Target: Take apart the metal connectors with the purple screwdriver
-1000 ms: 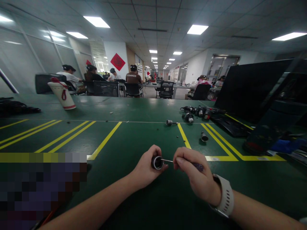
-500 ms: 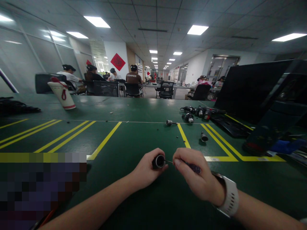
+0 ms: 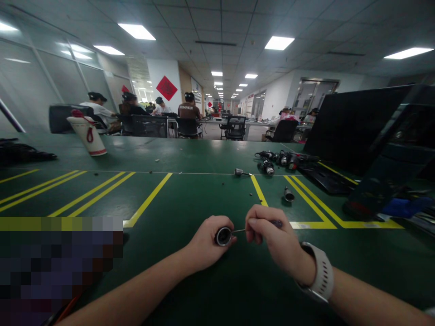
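My left hand point(image 3: 207, 240) is wrapped round a dark cylindrical housing point(image 3: 223, 236), whose open end with a bright metal rim faces me. In my right hand point(image 3: 268, 231) is a screwdriver point(image 3: 277, 223); its thin shaft points left and its tip meets the right side of the housing. The fingers pinch the tool near the shaft, and the dark handle shows behind them. Beyond the right hand, a metal cup-shaped part point(image 3: 288, 194) lies on the green table point(image 3: 190, 199). Farther off lies a small metal part with a stem point(image 3: 239, 172).
Several dark metal parts with cables point(image 3: 268, 165) are grouped at the back right, beside a black monitor point(image 3: 353, 127). A paper cup point(image 3: 89, 136) leans at the back left, near dark cables point(image 3: 25, 151). Yellow tape lines point(image 3: 149, 201) mark the table. People sit at desks beyond.
The housing has dipped slightly and its opening faces me more. My right hand has rolled a little, with the screwdriver handle lifted and its shaft tilted the other way.
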`<state>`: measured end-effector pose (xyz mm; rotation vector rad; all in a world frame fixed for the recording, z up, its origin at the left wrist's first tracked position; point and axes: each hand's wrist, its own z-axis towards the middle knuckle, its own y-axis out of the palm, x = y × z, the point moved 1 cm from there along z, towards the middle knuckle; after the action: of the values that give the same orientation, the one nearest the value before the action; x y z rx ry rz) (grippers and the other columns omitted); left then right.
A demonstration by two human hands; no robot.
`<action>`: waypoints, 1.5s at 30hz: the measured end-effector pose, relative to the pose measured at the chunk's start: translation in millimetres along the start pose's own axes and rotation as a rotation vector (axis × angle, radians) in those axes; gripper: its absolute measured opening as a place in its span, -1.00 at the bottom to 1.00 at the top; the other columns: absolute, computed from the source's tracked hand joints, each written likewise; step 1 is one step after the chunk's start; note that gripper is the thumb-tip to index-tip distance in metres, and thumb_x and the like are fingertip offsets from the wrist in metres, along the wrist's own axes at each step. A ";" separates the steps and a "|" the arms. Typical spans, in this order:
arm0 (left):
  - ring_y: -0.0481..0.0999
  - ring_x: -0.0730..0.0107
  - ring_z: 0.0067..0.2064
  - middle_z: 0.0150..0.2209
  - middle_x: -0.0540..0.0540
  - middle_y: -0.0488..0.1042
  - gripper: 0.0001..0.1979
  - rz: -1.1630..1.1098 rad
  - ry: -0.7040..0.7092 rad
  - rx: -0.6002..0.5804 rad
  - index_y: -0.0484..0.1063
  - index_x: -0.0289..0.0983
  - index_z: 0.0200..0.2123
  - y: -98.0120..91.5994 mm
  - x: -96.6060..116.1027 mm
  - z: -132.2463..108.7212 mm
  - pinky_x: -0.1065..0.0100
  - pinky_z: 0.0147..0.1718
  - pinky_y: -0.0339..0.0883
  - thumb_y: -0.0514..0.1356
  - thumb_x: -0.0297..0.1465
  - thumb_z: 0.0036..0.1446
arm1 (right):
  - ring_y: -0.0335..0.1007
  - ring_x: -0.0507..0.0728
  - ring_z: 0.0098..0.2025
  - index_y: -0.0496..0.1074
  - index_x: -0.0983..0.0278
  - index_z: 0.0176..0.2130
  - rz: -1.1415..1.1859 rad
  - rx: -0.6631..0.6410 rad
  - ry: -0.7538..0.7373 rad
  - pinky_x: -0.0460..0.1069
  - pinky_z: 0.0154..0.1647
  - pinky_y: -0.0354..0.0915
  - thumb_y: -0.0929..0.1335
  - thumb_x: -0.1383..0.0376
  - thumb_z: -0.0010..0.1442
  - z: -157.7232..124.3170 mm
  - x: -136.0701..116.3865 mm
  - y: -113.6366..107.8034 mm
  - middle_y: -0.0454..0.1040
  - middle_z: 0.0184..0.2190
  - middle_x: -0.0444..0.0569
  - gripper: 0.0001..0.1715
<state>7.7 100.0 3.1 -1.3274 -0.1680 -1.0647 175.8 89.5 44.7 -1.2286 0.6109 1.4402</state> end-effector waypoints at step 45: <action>0.26 0.49 -0.46 -0.50 0.09 0.26 -0.84 -0.331 -0.115 0.109 0.26 -0.27 -0.48 -0.5 -2.4 2.3 0.44 -0.48 0.17 0.23 -0.39 -0.04 | 0.16 0.01 -0.57 0.28 0.28 -0.58 -0.096 0.047 -0.162 -0.08 -0.56 0.09 0.19 0.36 0.10 -7.4 -3.1 1.8 0.25 -0.64 -0.16 -0.74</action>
<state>7.1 103.3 2.5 -1.2896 -0.5391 -1.2365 176.3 81.3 44.6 -1.0782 0.4661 1.4212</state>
